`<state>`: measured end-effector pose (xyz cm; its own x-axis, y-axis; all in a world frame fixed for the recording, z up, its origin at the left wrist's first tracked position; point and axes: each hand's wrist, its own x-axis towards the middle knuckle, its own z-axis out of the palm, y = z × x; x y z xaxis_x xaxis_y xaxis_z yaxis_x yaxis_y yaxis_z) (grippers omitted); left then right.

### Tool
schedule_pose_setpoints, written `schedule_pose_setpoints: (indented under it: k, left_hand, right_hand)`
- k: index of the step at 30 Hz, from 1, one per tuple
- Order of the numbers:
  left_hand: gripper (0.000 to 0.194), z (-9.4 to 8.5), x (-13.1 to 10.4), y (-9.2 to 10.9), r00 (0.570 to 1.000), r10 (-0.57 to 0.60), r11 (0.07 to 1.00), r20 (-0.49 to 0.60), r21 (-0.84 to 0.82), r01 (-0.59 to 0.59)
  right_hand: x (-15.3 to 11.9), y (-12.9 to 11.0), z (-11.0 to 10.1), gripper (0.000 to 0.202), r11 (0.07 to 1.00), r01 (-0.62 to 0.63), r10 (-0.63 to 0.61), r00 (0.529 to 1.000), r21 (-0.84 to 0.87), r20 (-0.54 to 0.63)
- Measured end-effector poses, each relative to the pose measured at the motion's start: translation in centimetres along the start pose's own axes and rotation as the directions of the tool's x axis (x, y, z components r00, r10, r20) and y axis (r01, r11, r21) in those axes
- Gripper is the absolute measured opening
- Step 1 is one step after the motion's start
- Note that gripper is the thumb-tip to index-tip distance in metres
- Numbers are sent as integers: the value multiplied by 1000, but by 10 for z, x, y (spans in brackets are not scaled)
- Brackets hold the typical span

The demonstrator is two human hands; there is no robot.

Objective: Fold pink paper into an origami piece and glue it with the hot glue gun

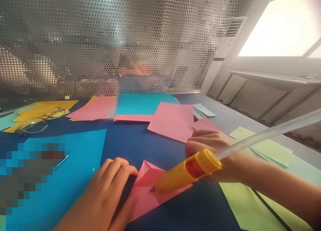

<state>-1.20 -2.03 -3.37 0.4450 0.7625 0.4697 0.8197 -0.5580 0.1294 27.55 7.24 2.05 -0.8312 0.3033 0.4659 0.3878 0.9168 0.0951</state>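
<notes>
A folded pink paper (147,207) lies on the dark blue table before me, its top corner creased into a point. My left hand (110,181) is at its left edge with fingers bent together; the index fingertip meets the edge and the thumb rests along the lower left. My right hand (213,144) is closed round a yellow hot glue gun (175,177); the gun's body hides most of the grip. Its nozzle points down left at the middle of the pink paper. A cloudy glue stick (271,132) sticks out of the gun's back end, toward the upper right.
Blue paper (82,157) lies left, beside a pixelated patch. Eyeglasses (37,120) rest on yellow sheets (62,105). Pink sheets (175,120) and a blue sheet (142,104) lie behind, green sheets (238,204) right. A perforated metal screen (160,33) closes off the back; a person shows dimly through it.
</notes>
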Motion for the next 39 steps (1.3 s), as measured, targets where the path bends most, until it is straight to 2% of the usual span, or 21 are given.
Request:
schedule_pose_setpoints:
  k: [7,14,24,29,36,39]
  left_hand:
    - [30,1,1,0,999,-3,1000,-40,-20,2]
    - [28,1,-1,-1,1000,-24,998,-16,-54,23]
    - [25,0,0,1,997,-72,992,15,-103,73]
    - [23,-1,1,0,999,-48,994,8,-97,48]
    - [20,-1,2,0,999,-51,995,0,-87,51]
    - [23,0,1,0,999,-53,993,1,-109,53]
  right_hand:
    - [2,-6,2,29,1000,-9,9,1000,21,2]
    - [0,1,-6,31,1000,24,-23,1000,16,-10]
    - [-2,7,-7,29,999,3,-2,1000,-32,22]
    - [-7,16,-13,28,996,-28,30,999,-88,20]
    - [-3,13,-16,28,998,43,-41,998,-51,42]
    - [-5,16,-16,25,995,8,-5,999,-95,31]
